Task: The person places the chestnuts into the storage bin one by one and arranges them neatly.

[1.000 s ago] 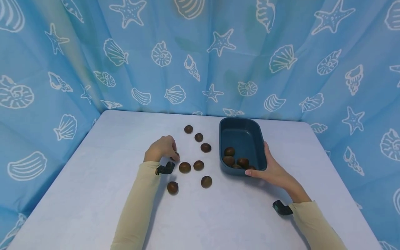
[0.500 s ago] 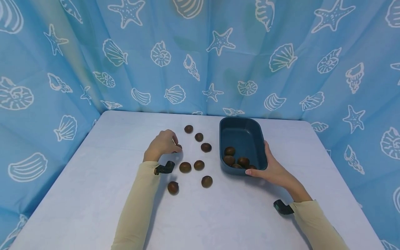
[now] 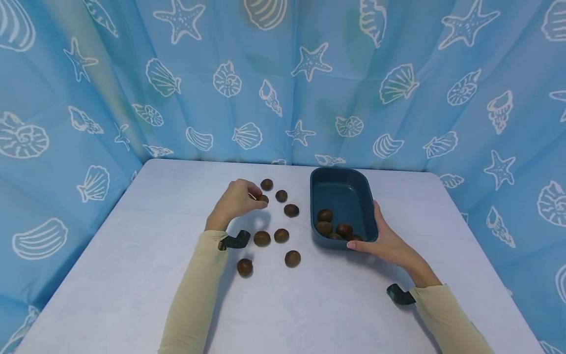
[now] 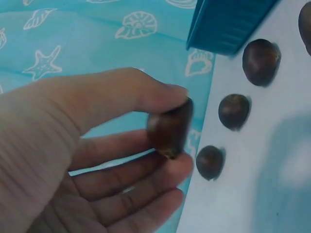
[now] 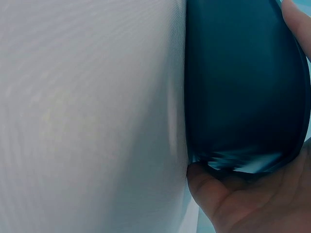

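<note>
Between the thumb and fingertips of my left hand (image 3: 236, 197) is a brown chestnut (image 4: 170, 128), pinched and raised over the table. A shadow lies on the table below that hand in the head view. My right hand (image 3: 391, 246) grips the near right corner of a dark blue rectangular container (image 3: 340, 189), thumb at the near rim and fingers along the right wall. Several chestnuts (image 3: 324, 227) are gathered at the container's near end. In the right wrist view the container's outer side (image 5: 243, 82) fills the right part and hides its contents.
Loose chestnuts lie on the white table (image 3: 146, 275) between the hands: three (image 3: 291, 210) in a slanting row toward the back, several (image 3: 262, 239) nearer the front. A blue shell-patterned curtain (image 3: 274, 83) hangs behind the table's back edge (image 3: 221, 161) and along both sides.
My left hand has lifted the chestnut off the table and moved away from me and a little to the right. The right hand and the container have stayed in place.
</note>
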{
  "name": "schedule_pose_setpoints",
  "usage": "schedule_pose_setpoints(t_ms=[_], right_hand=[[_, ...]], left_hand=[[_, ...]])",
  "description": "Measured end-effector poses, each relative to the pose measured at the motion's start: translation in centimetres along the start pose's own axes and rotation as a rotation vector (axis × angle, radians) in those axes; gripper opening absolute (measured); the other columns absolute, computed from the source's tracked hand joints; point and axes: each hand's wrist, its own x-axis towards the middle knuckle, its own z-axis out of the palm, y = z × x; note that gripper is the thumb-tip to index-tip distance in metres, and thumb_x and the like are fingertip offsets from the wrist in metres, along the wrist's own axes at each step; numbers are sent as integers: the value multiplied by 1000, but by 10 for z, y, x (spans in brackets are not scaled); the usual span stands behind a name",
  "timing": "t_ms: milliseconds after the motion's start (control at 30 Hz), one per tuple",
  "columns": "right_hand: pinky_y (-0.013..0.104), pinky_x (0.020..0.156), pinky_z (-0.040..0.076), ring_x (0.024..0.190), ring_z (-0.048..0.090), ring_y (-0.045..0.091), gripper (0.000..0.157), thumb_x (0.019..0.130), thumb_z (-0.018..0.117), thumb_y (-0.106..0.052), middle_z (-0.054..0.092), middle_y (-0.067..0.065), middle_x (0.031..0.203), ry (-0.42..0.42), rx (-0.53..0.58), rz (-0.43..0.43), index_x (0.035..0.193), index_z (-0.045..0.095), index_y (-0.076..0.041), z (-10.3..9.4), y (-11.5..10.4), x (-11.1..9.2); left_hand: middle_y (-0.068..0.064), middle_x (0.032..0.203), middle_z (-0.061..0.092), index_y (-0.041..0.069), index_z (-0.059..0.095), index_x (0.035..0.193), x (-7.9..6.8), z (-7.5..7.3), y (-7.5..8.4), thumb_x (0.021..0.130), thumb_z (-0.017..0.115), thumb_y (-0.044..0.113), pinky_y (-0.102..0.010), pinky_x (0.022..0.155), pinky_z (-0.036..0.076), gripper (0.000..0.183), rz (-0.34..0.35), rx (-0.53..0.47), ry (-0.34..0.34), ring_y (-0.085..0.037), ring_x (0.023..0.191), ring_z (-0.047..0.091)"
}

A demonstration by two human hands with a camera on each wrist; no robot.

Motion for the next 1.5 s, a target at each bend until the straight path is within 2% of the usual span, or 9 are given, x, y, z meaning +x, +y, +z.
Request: schedule_pose_setpoints(t_ms=[133, 333, 633, 867, 1267, 1500], right_hand=[[79, 115, 24, 158, 6, 54, 136, 84, 82, -47, -11, 19, 174, -3, 7, -2, 161, -28, -27, 0, 0, -1], [79, 115, 23, 158, 6, 54, 137, 84, 83, -46, -11, 20, 174, -2, 8, -18, 161, -28, -25, 2, 3, -2], [78, 117, 22, 159, 5, 52, 137, 84, 82, -50, -12, 18, 174, 4, 9, -4, 160, -29, -25, 6, 6, 0], [79, 116, 22, 159, 8, 51, 135, 84, 82, -47, -8, 17, 175, 24, 22, -53, 162, -26, -27, 5, 4, 1], [79, 116, 23, 159, 10, 49, 134, 84, 81, -49, -7, 16, 175, 26, 34, -44, 161, -26, -30, 3, 7, 4], [80, 115, 22, 158, 11, 49, 133, 85, 81, -48, -7, 15, 175, 22, 49, -60, 161, -26, -31, 2, 7, 3]], left_hand=[[-7, 103, 77, 8, 78, 108, 0, 3, 2, 86, 82, 24, -40, 86, 57, 27, 63, -61, 23, -22, 97, 70], [-7, 104, 77, 6, 76, 115, -2, 10, 8, 86, 83, 19, -37, 88, 58, 33, 86, -177, 22, -20, 96, 73], [-7, 105, 77, 8, 76, 114, -2, 24, 25, 86, 82, 25, -41, 91, 60, 33, 180, -208, 94, -21, 97, 73], [-9, 107, 79, 7, 76, 116, 0, 38, 41, 86, 82, 19, -38, 89, 62, 33, 243, -317, 90, -21, 98, 76], [-3, 108, 79, 14, 81, 113, 9, 63, 74, 85, 85, 28, -45, 97, 55, 32, 302, -247, 94, -22, 104, 69], [-2, 103, 78, 14, 81, 113, 17, 78, 87, 86, 85, 28, -41, 99, 54, 31, 330, -250, 61, -23, 105, 69]])
